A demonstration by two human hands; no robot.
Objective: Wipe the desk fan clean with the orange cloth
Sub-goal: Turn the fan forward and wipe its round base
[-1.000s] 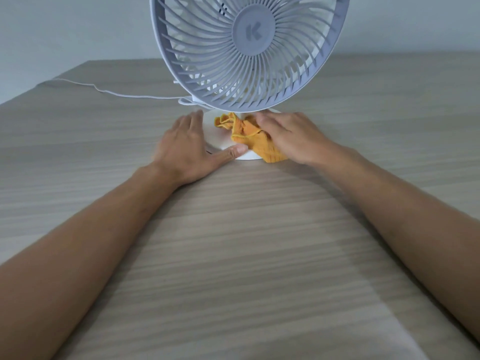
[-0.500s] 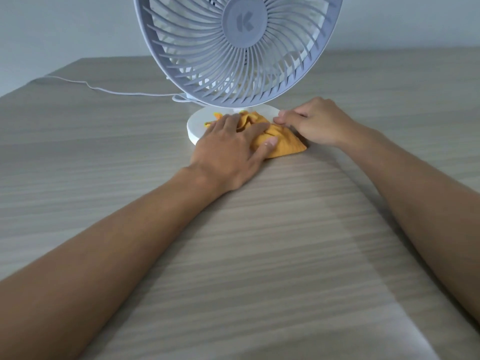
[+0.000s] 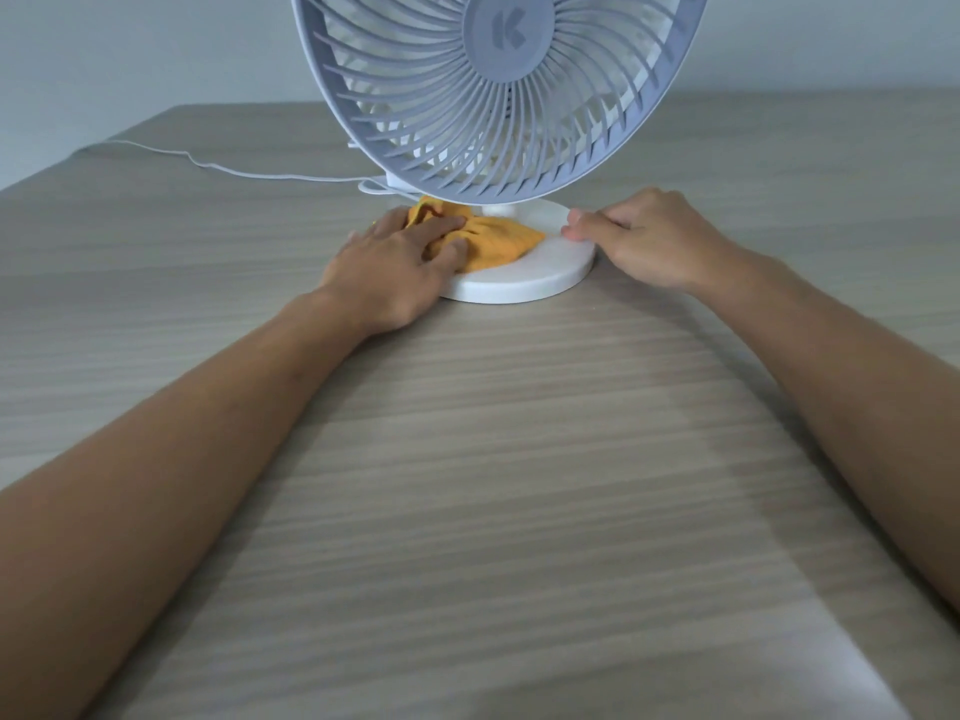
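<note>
A white desk fan stands at the far middle of the wooden table, its round grille [image 3: 498, 96] tilted over a flat round base [image 3: 540, 275]. The orange cloth [image 3: 501, 239] lies bunched on the left half of that base. My left hand [image 3: 395, 272] lies on top of the cloth, fingers bent around its folds and thumb pressed into it. At the right rim of the base is my right hand [image 3: 644, 236], fingers curled, its fingertips pinching the edge. Part of the cloth is hidden under the grille and under my left hand.
A thin white cable [image 3: 208, 166] runs from behind the fan across the table to the far left edge. The wooden table [image 3: 493, 459] stretches wide towards me, with a plain wall behind it.
The cloth went from my right hand to my left hand, which has since slid it left across the base. My right hand moved to the base's right rim.
</note>
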